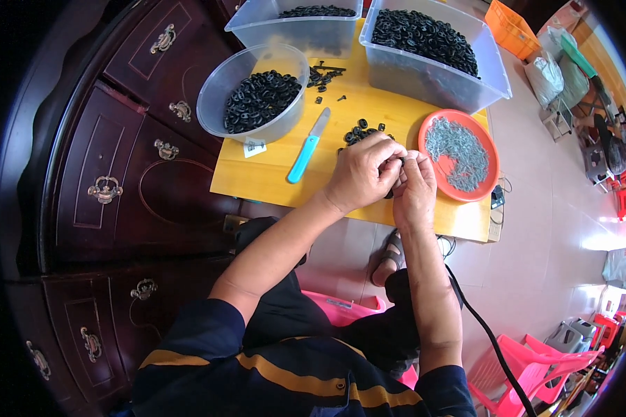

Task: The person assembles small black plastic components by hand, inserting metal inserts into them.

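My left hand (363, 172) and my right hand (415, 189) meet over the near edge of the yellow table (257, 170), fingertips pinched together. Between them shows a bit of a small black part (402, 161), mostly hidden by the fingers. Just beyond my hands lies a loose pile of small black ring-shaped parts (360, 131), partly covered by my left hand. Beside my right hand stands an orange-red bowl (492, 139) holding many small silvery metal pieces (459, 149). To the left of my left hand lies a knife (302, 158) with a turquoise handle, its blade pointing away.
A round clear tub (209, 111) of black parts stands at the table's left. Two rectangular clear bins, one at the back (306, 43) and one at back right (424, 76), hold more. Dark wooden drawers (104, 167) flank the left; a pink chair (522, 368) stands at lower right.
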Motion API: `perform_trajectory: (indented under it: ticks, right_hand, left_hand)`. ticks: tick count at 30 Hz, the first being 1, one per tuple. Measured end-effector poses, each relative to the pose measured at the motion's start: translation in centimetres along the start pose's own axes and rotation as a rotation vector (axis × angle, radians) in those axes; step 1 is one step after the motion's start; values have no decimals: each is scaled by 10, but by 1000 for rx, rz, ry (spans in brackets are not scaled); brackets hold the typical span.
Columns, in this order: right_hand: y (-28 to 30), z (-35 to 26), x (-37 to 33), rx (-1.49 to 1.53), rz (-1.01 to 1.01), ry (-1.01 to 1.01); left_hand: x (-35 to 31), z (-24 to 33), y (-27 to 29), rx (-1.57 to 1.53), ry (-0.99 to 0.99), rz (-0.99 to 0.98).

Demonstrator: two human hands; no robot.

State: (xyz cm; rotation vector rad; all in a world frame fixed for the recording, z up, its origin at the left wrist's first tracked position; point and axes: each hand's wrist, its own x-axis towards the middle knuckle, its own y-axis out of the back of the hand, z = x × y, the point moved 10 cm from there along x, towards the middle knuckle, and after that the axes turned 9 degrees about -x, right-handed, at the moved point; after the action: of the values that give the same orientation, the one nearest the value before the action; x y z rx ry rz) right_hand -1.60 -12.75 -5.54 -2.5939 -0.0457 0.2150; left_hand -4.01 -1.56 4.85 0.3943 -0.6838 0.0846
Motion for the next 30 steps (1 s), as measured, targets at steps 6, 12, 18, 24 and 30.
perform_trajectory:
  ticks: [6, 12, 18, 24, 30]
  right_hand:
    - [5, -3, -1, -19, 30, -13]
    - [0, -15, -2, -44, 18, 14]
    - [-4, -33, -2, -178, -31, 99]
    - [-4, -46, -4, -305, -66, 85]
    - [-13, -45, -4, -396, -148, 128]
  left_hand:
    - [2, -5, -4, -86, 80, -83]
    - [2, 1, 0, -164, 67, -40]
    - [-2, -9, 5, -450, 135, -3]
    - [-4, -36, 12, -618, 355, 71]
    - [-7, -47, 9, -707, 502, 16]
